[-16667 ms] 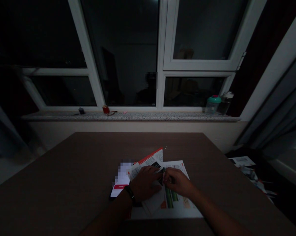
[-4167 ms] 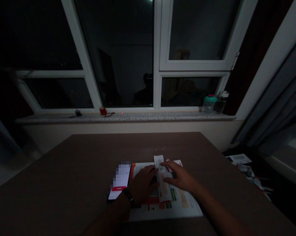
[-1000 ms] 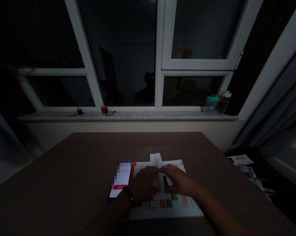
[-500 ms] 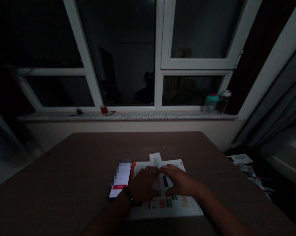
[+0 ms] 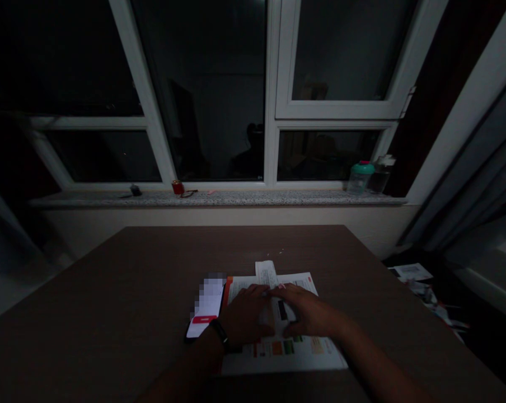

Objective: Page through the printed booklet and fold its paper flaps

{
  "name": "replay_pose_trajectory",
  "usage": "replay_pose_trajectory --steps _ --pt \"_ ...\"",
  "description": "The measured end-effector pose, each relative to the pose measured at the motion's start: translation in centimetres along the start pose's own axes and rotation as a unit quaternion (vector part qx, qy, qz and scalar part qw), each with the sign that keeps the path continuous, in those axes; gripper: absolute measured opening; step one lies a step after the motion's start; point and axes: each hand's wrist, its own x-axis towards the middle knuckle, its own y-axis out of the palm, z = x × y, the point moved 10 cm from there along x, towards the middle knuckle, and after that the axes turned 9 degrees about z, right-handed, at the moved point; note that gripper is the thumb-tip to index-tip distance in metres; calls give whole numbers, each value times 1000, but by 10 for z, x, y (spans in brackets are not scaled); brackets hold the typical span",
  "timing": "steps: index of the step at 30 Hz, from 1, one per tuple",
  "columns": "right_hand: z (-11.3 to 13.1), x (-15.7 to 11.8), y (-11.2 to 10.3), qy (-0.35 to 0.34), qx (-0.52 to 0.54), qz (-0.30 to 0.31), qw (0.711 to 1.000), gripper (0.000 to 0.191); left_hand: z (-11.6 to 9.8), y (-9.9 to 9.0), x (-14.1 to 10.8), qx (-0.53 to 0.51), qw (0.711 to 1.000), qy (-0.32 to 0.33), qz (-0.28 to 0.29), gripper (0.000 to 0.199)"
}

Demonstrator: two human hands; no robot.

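A printed sheet or booklet (image 5: 295, 358) with coloured pictures and a red left edge lies on the table. Across it runs a narrower strip of printed paper (image 5: 266, 271), its top end sticking out past the far edge. My left hand (image 5: 247, 316), with a dark band on the wrist, rests on the paper, fingers stretched out and thumb apart. From the other side my right hand (image 5: 312, 310) lies on it too, thumb spread from the fingers. The fingertips of both hands meet near the strip; a tiny pink spot shows there, too small to name.
Left of the booklet lies a lit phone (image 5: 206, 308), its screen partly blurred. The brown table (image 5: 110, 291) reaches to the wall below a stone windowsill (image 5: 236, 197). On the sill stand a red jar (image 5: 177, 187) and a teal-lidded bottle (image 5: 361, 178). Papers (image 5: 415, 272) lie right of the table.
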Motion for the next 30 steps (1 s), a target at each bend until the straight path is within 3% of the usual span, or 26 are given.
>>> replay_pose_trajectory --steps 30 --pt "-7 0 6 25 -3 11 1000 97 2 1 -1 -13 1000 2 11 90"
